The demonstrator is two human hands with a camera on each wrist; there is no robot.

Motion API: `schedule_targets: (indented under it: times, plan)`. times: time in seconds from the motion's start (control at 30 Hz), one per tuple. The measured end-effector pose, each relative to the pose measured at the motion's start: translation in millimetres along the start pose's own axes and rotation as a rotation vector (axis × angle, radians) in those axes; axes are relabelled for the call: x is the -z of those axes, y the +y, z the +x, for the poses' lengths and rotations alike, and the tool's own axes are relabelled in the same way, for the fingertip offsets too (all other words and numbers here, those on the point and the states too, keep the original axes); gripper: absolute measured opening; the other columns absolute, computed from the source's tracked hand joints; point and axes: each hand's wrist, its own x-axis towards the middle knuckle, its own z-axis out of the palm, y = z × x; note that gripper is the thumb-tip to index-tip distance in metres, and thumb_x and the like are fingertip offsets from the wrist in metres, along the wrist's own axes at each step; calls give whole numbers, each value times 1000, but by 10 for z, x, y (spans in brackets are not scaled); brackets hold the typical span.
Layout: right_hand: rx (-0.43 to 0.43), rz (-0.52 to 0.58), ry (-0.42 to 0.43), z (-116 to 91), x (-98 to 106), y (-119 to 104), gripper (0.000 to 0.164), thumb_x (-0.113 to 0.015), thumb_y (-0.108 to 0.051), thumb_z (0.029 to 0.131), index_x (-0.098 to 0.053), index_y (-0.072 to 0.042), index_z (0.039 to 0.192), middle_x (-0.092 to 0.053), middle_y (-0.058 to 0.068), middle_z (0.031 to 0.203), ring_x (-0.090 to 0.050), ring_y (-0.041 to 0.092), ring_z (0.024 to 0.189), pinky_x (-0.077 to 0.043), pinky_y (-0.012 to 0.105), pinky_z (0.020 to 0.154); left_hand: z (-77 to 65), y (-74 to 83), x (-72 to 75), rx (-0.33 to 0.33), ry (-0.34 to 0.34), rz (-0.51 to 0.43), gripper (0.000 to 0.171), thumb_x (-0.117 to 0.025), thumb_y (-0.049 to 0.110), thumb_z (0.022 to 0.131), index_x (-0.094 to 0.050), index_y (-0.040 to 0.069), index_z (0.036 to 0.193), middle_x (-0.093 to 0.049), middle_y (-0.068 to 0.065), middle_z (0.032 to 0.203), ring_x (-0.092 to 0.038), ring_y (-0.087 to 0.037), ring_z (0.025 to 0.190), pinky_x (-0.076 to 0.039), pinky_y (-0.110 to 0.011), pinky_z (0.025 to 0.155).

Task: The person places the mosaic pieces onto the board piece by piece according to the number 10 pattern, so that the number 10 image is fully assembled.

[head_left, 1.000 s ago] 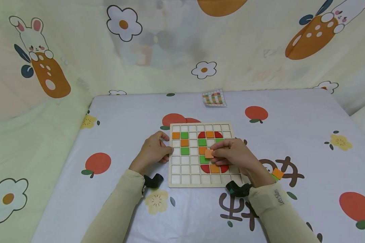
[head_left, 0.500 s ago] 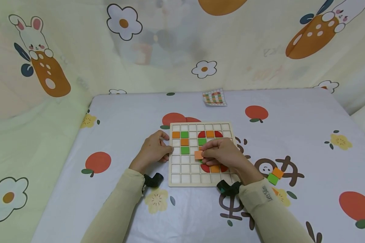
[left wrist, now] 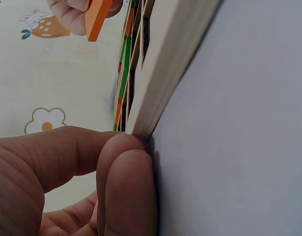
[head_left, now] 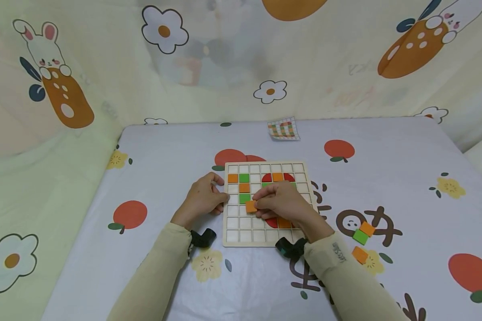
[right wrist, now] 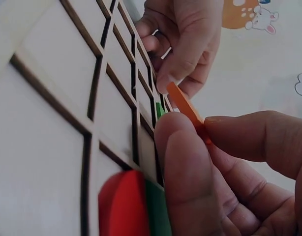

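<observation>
Between thumb and fingertips my right hand (head_left: 283,203) pinches an orange square tile (head_left: 251,207), close over the wooden grid board (head_left: 241,238). In the right wrist view the tile (right wrist: 186,109) is tilted on edge above the cells. At the board's left edge, my left hand (head_left: 202,196) grips the rim with its fingertips, seen close in the left wrist view against the wooden edge (left wrist: 161,73). Orange and green squares sit in the left columns, including a green tile (head_left: 244,199) just above the held one. Farther right are red rounded pieces (head_left: 271,222), partly hidden by my right hand.
Right of the board lie loose tiles: an orange one (head_left: 367,228), a green one (head_left: 360,236) touching it, and another orange one (head_left: 360,255). A small patterned card (head_left: 284,129) lies at the table's back edge. A printed curtain (head_left: 221,58) hangs behind.
My right hand has moved left across the board with the orange tile, from the red-cornered shape toward the left columns. The loose tiles at right have come into view. The left hand stays put.
</observation>
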Motion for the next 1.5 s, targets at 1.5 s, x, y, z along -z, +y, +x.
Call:
schedule_targets:
  times: [1.5]
  plan:
    - [95,-47,13,-61,-71,35,15,-72,-7,96,-71,4,107,-73,16,88,-69,21,69,-63,30,67,-6,-3,11,-14,-3,12,37,-76,12,91,-56,7,122,-63,-11,83,-67,-18,56,-60,-27,55]
